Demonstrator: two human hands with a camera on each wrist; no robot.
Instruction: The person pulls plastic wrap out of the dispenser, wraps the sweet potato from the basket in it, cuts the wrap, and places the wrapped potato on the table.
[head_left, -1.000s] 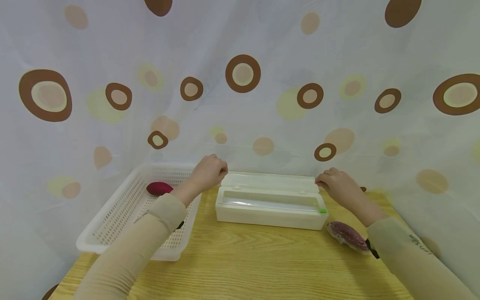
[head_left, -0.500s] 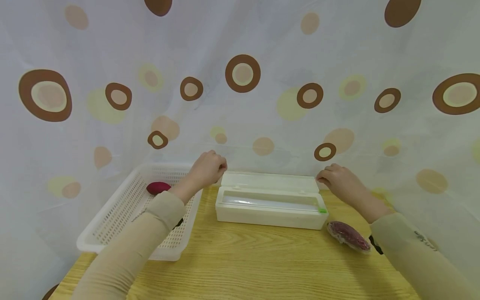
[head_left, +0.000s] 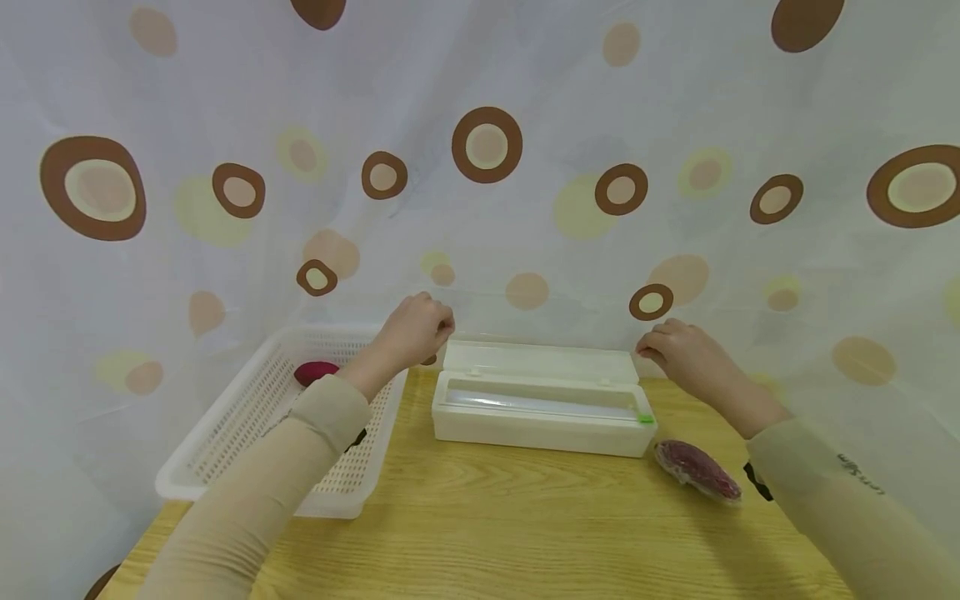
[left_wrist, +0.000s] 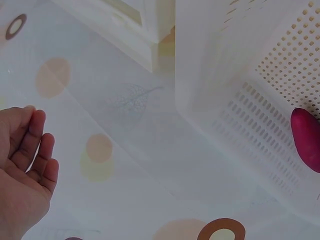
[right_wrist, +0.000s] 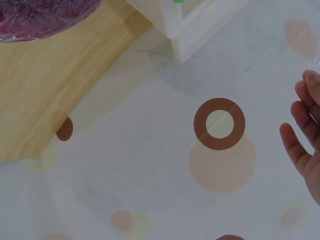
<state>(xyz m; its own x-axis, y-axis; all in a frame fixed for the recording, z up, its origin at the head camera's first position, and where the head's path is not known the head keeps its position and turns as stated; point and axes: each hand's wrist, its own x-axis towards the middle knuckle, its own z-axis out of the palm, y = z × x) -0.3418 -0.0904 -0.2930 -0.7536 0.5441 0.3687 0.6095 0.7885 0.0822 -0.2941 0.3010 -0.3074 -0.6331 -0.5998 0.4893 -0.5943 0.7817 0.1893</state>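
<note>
My left hand is raised at the left end of a white cling film dispenser box, thumb and forefinger pinched together. Level with the box's other end, my right hand pinches the same way. Clear cling film shows as shiny creases at the right fingertips; between the hands it is nearly invisible. The dispenser's lid is tilted back, a film roll lies inside, and a green slider sits at its right front edge.
On the left stands a white perforated basket holding a smooth magenta oblong item, partly behind my left arm. A dark purple oblong item wrapped in clear film lies right of the dispenser on the wooden table. A dotted curtain hangs behind.
Both hands have risen a little, with the right one also shifting slightly to the right. The dispenser, basket and wrapped item stay in place.
</note>
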